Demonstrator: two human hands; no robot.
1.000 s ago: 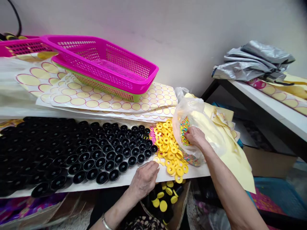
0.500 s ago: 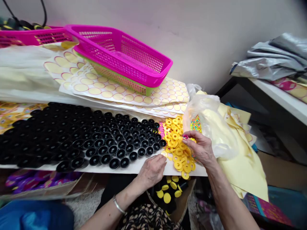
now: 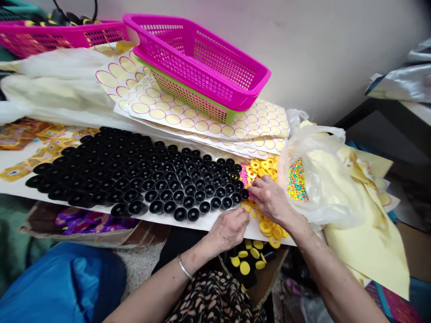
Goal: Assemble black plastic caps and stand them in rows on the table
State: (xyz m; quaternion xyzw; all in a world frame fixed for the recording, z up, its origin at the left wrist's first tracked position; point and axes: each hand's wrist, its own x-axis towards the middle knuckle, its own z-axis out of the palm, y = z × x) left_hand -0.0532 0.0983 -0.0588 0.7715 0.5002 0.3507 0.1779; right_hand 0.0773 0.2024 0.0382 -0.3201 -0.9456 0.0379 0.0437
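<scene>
My left hand (image 3: 230, 229) is closed in a pinch near the front edge of the work surface, its fingertips beside the yellow rings (image 3: 266, 228); whatever it pinches is hidden. My right hand (image 3: 269, 199) reaches over the yellow rings from the right. Its thumb and finger close at the rim of a small black cup (image 3: 245, 194), the rightmost of a dense field of upright open black cups (image 3: 161, 185). Small pink pieces (image 3: 243, 174) lie between the cups and the rings. Multicoloured beads (image 3: 296, 180) rest in a clear plastic bag (image 3: 332, 179) right of my right hand.
A pink basket (image 3: 215, 76) nests in a green one (image 3: 202, 107) on sheets of round stickers (image 3: 202, 125). Below the edge, a box of yellow-topped black pieces (image 3: 244, 268) stands near my lap. Yellow paper (image 3: 373, 251) hangs at right. A blue bag (image 3: 67, 282) sits at lower left.
My right hand has moved left from above the yellow rings to the end black cup; the small pink piece seen in its fingers is now out of sight. The view has turned left.
</scene>
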